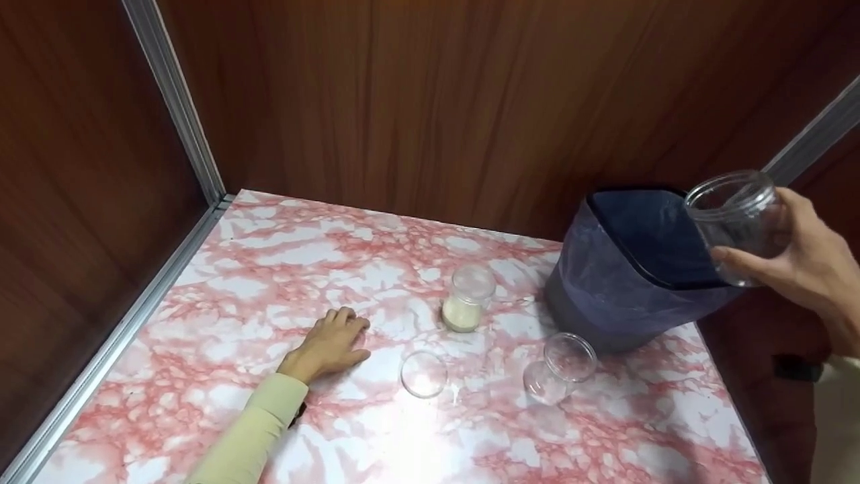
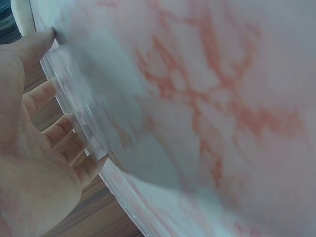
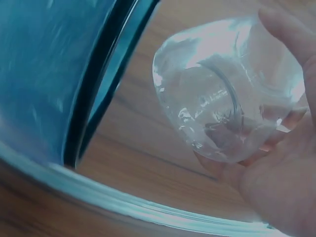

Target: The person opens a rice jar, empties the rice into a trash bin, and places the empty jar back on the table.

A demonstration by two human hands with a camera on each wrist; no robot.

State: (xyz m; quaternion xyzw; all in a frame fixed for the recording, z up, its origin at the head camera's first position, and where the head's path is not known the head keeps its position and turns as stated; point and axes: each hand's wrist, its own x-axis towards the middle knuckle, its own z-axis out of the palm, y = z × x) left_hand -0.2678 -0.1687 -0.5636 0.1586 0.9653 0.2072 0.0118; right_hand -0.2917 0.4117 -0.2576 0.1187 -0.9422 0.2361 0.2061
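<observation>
My right hand (image 1: 806, 259) grips a clear jar (image 1: 729, 242) by its side, tilted, beside the right rim of a bin. In the right wrist view the thumb and fingers wrap round the rounded clear jar (image 3: 197, 94), and its inside shows no contents. My left hand (image 1: 329, 343) lies low over the marbled table, fingers spread and thumb apart. Nearest to it is a clear round lid (image 1: 424, 374), flat on the table. In the left wrist view a clear ridged edge (image 2: 79, 106) shows by the fingertips of my left hand (image 2: 37, 133).
The bin (image 1: 611, 309) with a purple liner stands at the table's right side. In front of it a clear jar (image 1: 547, 382) leans or stands open. Left of the bin is a jar (image 1: 463, 310) with pale contents. Wood panels (image 1: 403, 114) enclose the back and sides.
</observation>
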